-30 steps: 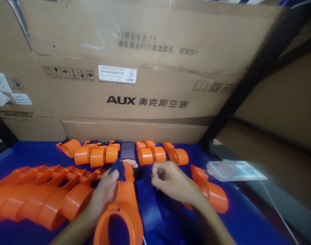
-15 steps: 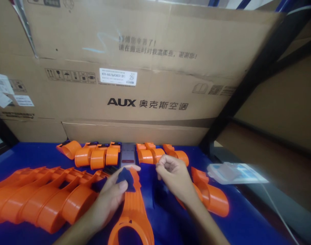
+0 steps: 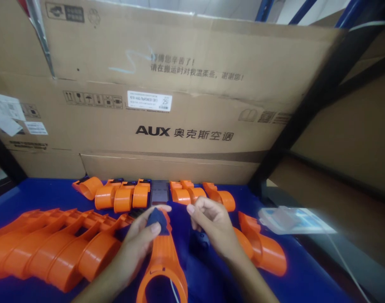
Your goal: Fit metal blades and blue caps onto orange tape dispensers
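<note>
My left hand [image 3: 138, 244] grips an orange plastic handle part [image 3: 163, 265] with a ring at its near end. Thumb and forefinger pinch a small dark blue piece [image 3: 156, 219] against the part's far tip. My right hand [image 3: 211, 225] hovers just right of that tip, fingers curled loosely, and I see nothing between them. A dark blue block [image 3: 199, 244] lies on the blue table [image 3: 47, 191] under the right hand.
A row of nested orange parts [image 3: 53, 244] lies at the left. More orange pieces [image 3: 123, 195] line the back beside a phone [image 3: 160, 192]. Two orange parts [image 3: 265, 248] sit at the right, near a clear plastic packet [image 3: 293, 219]. A large cardboard box [image 3: 186, 97] walls the back.
My right hand moved up and left toward the tip of the orange part. My left hand shifted the part slightly right and nearer. The view tilted downward a little.
</note>
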Motion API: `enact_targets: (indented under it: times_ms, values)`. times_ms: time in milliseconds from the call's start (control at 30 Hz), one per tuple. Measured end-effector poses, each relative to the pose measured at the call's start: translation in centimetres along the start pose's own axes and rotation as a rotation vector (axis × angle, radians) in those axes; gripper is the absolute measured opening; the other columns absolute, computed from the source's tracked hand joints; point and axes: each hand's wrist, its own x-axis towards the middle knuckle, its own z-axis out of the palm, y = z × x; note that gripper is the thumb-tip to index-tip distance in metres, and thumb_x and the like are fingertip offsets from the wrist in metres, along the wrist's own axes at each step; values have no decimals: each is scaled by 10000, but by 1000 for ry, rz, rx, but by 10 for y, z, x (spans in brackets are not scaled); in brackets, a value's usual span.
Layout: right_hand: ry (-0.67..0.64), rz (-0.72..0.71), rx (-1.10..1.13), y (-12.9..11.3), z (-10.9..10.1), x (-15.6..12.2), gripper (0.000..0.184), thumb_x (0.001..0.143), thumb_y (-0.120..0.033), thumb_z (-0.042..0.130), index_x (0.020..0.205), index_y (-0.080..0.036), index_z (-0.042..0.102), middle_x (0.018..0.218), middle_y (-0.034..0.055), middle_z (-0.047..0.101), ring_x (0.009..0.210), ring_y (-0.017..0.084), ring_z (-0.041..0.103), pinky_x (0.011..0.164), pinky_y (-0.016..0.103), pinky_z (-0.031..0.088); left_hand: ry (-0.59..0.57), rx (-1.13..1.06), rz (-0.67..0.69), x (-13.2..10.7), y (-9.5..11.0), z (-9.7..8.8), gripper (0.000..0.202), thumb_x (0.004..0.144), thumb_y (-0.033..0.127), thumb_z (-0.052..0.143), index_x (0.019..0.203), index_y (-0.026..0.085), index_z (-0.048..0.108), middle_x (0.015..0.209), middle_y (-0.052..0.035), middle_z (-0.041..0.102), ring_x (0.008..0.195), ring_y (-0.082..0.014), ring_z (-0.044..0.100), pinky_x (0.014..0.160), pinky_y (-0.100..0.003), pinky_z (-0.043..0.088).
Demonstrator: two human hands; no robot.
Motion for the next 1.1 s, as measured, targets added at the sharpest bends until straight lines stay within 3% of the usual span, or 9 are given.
enact_targets:
  times_ms: [167, 267, 400, 533, 700, 933, 1100]
  values:
    - [-175, 9, 59, -5, 0, -4, 403, 870, -519, 710, 693, -203, 534, 596, -48, 499, 547, 111, 444, 519, 232, 337, -18, -32, 21, 2, -2, -1, 315, 765, 264, 768, 1071, 193, 749, 997, -90, 789, 1044, -332, 716, 923, -415, 547]
    - [-219, 15, 65, -3, 2, -7, 355, 876, -514, 706, 769, -209, 561, 684, -36, 512, 640, 132, 474, 596, 240, 397, -1, -47, 30, 2, -2, -3, 350, 772, 299, 759, 1101, 181, 748, 1054, -113, 788, 1072, -347, 711, 948, -429, 540]
    - [-207, 8, -9, 2, 7, -10, 333, 906, -544, 655, 819, -231, 583, 773, -8, 554, 773, 181, 527, 702, 277, 469, 29, -76, 8, 4, 0, -7, 474, 786, 331, 747, 1235, 183, 701, 1154, -135, 772, 1098, -375, 705, 954, -474, 543]
    - [-226, 18, 11, 5, 14, -10, 336, 910, -532, 659, 814, -229, 549, 755, -26, 500, 718, 153, 489, 663, 253, 461, -7, -119, -31, 5, 1, -8, 538, 822, 316, 724, 1340, 199, 634, 1202, -139, 758, 1127, -375, 698, 974, -500, 536]
    - [-99, -20, 80, 8, 15, -7, 244, 944, -475, 636, 992, -237, 606, 928, 13, 609, 876, 187, 599, 803, 297, 517, -35, -111, 33, 4, -2, -6, 549, 840, 289, 707, 1375, 225, 598, 1231, -137, 743, 1179, -370, 673, 1023, -530, 507]
    - [-94, -230, -82, 1, 0, -4, 231, 890, -310, 726, 1116, -275, 699, 1168, 54, 720, 1140, 268, 653, 1036, 426, 474, 105, 103, 209, 6, -6, -6, 517, 800, 209, 784, 1285, 284, 621, 1323, -64, 692, 1213, -285, 642, 1055, -408, 483]
    - [-123, -275, -114, -3, 2, -3, 247, 874, -251, 743, 1118, -278, 708, 1202, 47, 728, 1165, 257, 657, 1049, 428, 482, 103, 172, 236, 8, -6, -6, 560, 794, 223, 811, 1307, 280, 595, 1325, -66, 678, 1226, -266, 623, 1064, -377, 465]
